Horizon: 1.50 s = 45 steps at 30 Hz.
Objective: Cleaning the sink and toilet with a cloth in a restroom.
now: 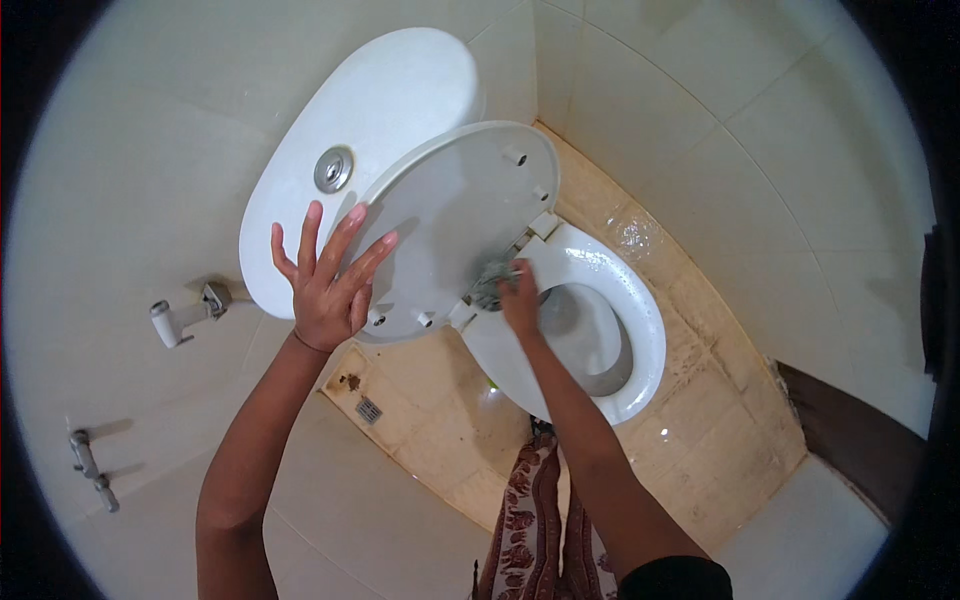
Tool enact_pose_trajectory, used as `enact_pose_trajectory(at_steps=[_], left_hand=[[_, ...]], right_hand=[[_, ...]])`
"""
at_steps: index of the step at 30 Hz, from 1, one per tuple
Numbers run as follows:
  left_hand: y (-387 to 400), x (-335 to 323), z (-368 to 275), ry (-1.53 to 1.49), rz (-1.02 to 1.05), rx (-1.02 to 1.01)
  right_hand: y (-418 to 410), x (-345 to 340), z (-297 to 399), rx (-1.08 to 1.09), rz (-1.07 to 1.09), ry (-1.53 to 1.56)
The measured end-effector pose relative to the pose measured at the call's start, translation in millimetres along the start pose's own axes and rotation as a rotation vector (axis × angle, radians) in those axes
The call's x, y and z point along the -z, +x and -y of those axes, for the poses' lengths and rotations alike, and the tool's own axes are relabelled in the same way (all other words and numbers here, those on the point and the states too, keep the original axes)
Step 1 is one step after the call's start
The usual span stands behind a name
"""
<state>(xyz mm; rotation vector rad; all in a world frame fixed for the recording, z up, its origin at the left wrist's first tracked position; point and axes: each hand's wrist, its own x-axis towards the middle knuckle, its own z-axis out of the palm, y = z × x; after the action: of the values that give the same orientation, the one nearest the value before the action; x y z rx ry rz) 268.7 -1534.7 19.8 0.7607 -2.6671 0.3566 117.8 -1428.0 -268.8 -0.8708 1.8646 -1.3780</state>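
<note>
A white toilet bowl and seat (646,330) lie before me, with the lid (457,195) raised against the cistern (397,90). My right hand (520,296) is closed on a grey-green scrubbing cloth or pad (491,283), pressed at the hinge side between the seat and the lid; its exact kind is blurred. My left hand (328,289) holds nothing, its fingers spread in front of the lid's left edge and the cistern. Water drops glisten on the seat. A round metal flush button (334,169) sits on top of the cistern.
On the left wall are a white spray nozzle (171,324) in a metal holder and a metal tap (90,463). A floor drain (368,410) lies in the wet, stained tan floor (442,397). Tiled walls (660,97) close in behind the toilet and on the right.
</note>
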Motion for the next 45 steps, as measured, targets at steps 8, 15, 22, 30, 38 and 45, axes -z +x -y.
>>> enact_pose_trajectory(at_steps=[8, 15, 22, 30, 38, 45], left_hand=[[-1.0, -11.1, -8.2, 0.085, -0.255, 0.081], [-23.0, -29.5, -43.1, 0.249, -0.529, 0.055], [-122.3, -101.3, -210.2, -0.381, 0.368, 0.375], [-210.9, -164.5, -306.7, -0.442, 0.687, 0.790], [-207.0, -179.2, -318.3, -0.210, 0.776, 0.776], [-209.9, -191.3, -323.8, -0.113, 0.774, 0.665]], right_hand=[[51.7, 52.1, -32.5, 0.227, -0.187, -0.555], [-64.2, -8.1, -32.2, 0.467, 0.260, -0.590], [-179.8, 73.2, -69.4, 0.561, 0.553, -0.557], [-202.4, 266.1, -104.2, 0.298, 0.361, -0.882], [-27.2, 255.5, -82.1, 0.641, 0.548, -0.874], [93.3, 152.8, -52.8, 1.388, 1.203, -1.114]])
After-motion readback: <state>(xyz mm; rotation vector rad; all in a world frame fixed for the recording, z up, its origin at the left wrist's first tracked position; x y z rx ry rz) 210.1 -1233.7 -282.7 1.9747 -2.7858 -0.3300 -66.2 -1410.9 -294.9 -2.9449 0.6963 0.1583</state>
